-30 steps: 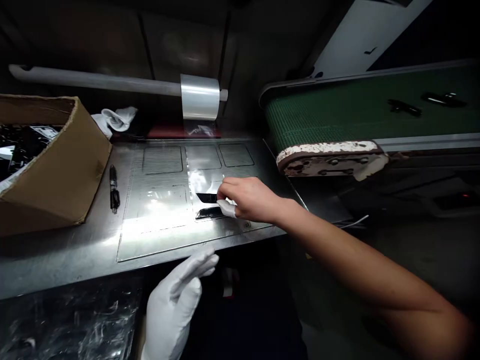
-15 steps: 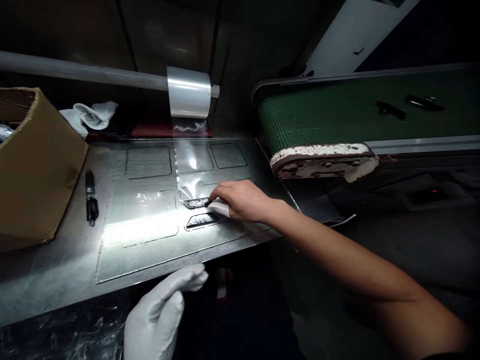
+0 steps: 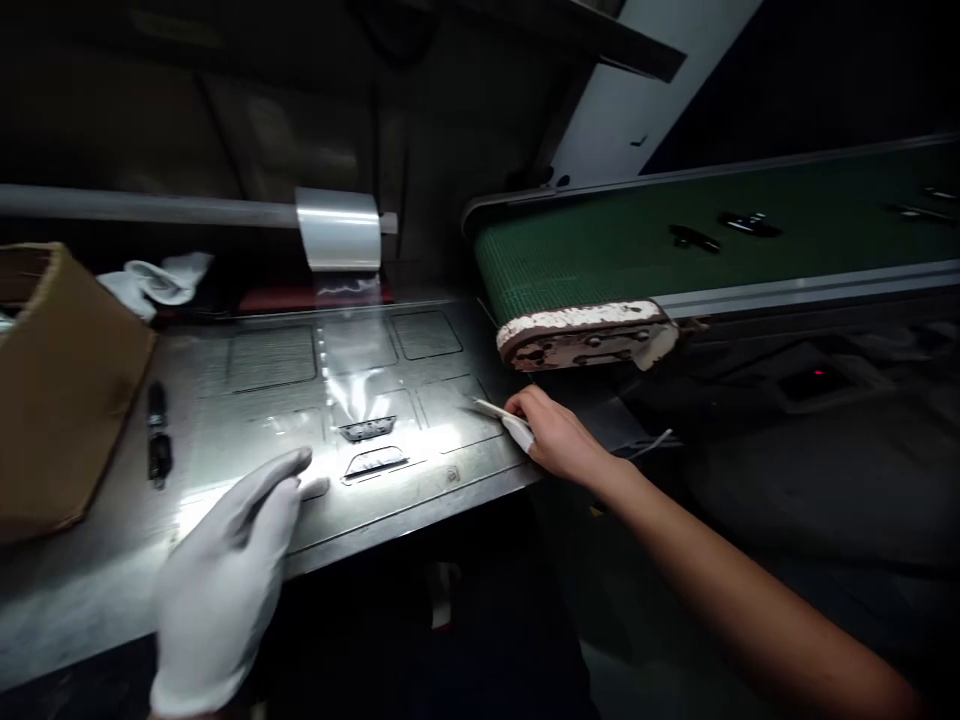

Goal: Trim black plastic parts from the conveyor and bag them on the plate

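At the worktop's (image 3: 90, 600) front edge, a thin white strip (image 3: 495, 410) is pinched in the right hand's (image 3: 555, 438) fingers. Beside two small dark parts (image 3: 367, 430), the gloved left hand (image 3: 225, 560) is spread open, empty.

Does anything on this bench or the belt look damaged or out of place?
The conveyor's end cap looks worn: its white coating is chipped and patchy. A white cloth lies crumpled at the back of the table. The clear film puckers above the black parts. Nothing looks spilled.
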Available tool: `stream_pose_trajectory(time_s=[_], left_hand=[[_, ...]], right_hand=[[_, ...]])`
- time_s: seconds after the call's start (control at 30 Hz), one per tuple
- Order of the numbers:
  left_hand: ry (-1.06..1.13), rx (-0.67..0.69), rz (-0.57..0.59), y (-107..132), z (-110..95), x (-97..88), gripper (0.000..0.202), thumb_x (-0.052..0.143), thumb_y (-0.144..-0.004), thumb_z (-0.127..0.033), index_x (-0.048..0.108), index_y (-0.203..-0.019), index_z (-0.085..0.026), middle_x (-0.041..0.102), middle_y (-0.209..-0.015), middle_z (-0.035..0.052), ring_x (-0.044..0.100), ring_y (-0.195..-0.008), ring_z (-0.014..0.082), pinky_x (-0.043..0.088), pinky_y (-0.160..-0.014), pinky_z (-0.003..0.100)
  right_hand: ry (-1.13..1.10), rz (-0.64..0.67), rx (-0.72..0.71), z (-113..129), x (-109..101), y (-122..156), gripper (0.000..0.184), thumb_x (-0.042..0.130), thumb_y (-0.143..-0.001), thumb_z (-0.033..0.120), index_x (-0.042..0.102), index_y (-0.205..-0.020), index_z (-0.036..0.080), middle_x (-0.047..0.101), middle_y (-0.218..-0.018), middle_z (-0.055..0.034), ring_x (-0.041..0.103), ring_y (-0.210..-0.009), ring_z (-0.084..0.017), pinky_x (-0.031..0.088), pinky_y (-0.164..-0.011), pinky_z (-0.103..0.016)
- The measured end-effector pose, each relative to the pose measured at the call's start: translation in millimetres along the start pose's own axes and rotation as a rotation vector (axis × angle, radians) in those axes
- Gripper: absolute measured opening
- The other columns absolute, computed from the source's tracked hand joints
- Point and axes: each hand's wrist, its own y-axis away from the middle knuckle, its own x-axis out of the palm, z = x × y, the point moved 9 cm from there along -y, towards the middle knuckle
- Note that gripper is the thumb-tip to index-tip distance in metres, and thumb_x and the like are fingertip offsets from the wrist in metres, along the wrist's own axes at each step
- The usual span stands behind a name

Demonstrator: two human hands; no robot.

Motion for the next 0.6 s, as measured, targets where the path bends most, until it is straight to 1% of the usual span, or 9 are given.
stream_pose_trajectory(time_s=[0.03,0.13,0.17,0.2,0.23,0.3,0.4,0.47,0.6], left_hand=[[-0.062,0.039,0.019,-9.7,-10.4,6.5,0.031,0.06,-0.099,-0.045,0.071,-0.126,-0.033,0.075,-0.126,0.0003,0.067,-0.123,0.0315,0.054,-0.11,0.053],[-0.222,0.361,0.135,-30.9,-43.3,32.1,0.029,0.06,-0.099,-0.036,0.07,-0.124,-0.026,0.067,-0.139,0.0043,0.055,-0.137,0.032,0.042,-0.121,0.052],[-0.287,0.445,0.167,-34.5,-47.5,39.4,0.026,0.06,-0.098,-0.033,0.07,-0.121,-0.024,0.066,-0.139,0.0056,0.052,-0.139,0.033,0.038,-0.124,0.054],[-0.353,0.493,0.191,-37.4,-47.6,45.1,0.023,0.061,-0.098,-0.03,0.071,-0.117,-0.023,0.066,-0.138,0.0064,0.049,-0.141,0.0343,0.035,-0.125,0.055],[-0.407,0.513,0.198,-39.8,-45.6,48.5,0.021,0.062,-0.096,-0.028,0.071,-0.114,-0.022,0.066,-0.137,0.0071,0.047,-0.142,0.0361,0.035,-0.124,0.056],[-0.466,0.523,0.202,-41.9,-41.8,51.3,0.018,0.065,-0.095,-0.025,0.071,-0.111,-0.022,0.064,-0.137,0.008,0.044,-0.142,0.0389,0.04,-0.12,0.057],[-0.479,0.533,0.225,-40.8,-41.1,53.6,0.014,0.065,-0.094,-0.023,0.071,-0.107,-0.024,0.065,-0.132,0.0074,0.051,-0.131,0.0369,0.049,-0.11,0.055],[-0.479,0.532,0.237,-40.8,-41.3,54.3,0.012,0.066,-0.094,-0.022,0.071,-0.104,-0.025,0.066,-0.129,0.0069,0.055,-0.124,0.0347,0.05,-0.108,0.054],[-0.492,0.517,0.23,-43.3,-39.2,54.5,0.01,0.067,-0.093,-0.024,0.071,-0.102,-0.026,0.063,-0.133,0.0079,0.053,-0.126,0.0352,0.048,-0.109,0.054]], right_hand=[[-0.019,-0.02,-0.008,1.2,-1.0,-1.3,0.015,0.054,-0.094,0.021,0.055,-0.109,0.021,0.062,-0.111,-0.0099,0.062,-0.097,-0.024,0.051,-0.086,-0.038],[-0.103,-0.068,-0.036,13.6,-3.5,-8.9,0.018,0.049,-0.1,0.03,0.045,-0.116,0.022,0.065,-0.11,-0.0099,0.066,-0.091,-0.022,0.053,-0.081,-0.035],[-0.138,-0.054,-0.06,23.6,-2.1,-13.4,0.02,0.049,-0.101,0.032,0.044,-0.118,0.022,0.067,-0.108,-0.0088,0.067,-0.088,-0.02,0.054,-0.079,-0.034],[-0.162,-0.019,-0.099,37.6,1.1,-18.9,0.023,0.049,-0.102,0.034,0.044,-0.121,0.022,0.069,-0.106,-0.0078,0.068,-0.086,-0.02,0.054,-0.077,-0.032],[-0.171,0.023,-0.152,54.8,4.8,-25.0,0.026,0.05,-0.103,0.035,0.046,-0.124,0.022,0.07,-0.108,-0.0076,0.069,-0.088,-0.019,0.054,-0.078,-0.032],[-0.124,0.1,-0.302,95.2,12.5,-37.9,0.03,0.05,-0.103,0.035,0.054,-0.13,0.021,0.072,-0.113,-0.0082,0.07,-0.096,-0.021,0.053,-0.083,-0.032],[0.03,0.155,-0.481,144.1,24.9,-58.0,0.032,0.051,-0.104,0.03,0.064,-0.132,0.023,0.074,-0.11,-0.0068,0.069,-0.099,-0.021,0.049,-0.08,-0.031],[0.098,0.191,-0.524,162.7,35.2,-70.2,0.032,0.056,-0.101,0.027,0.069,-0.131,0.026,0.074,-0.108,-0.0044,0.068,-0.094,-0.02,0.045,-0.073,-0.029],[0.138,0.254,-0.575,180.9,51.4,-81.1,0.04,0.06,-0.096,0.017,0.069,-0.132,0.031,0.073,-0.115,-0.0005,0.067,-0.093,-0.017,0.04,-0.067,-0.026]])
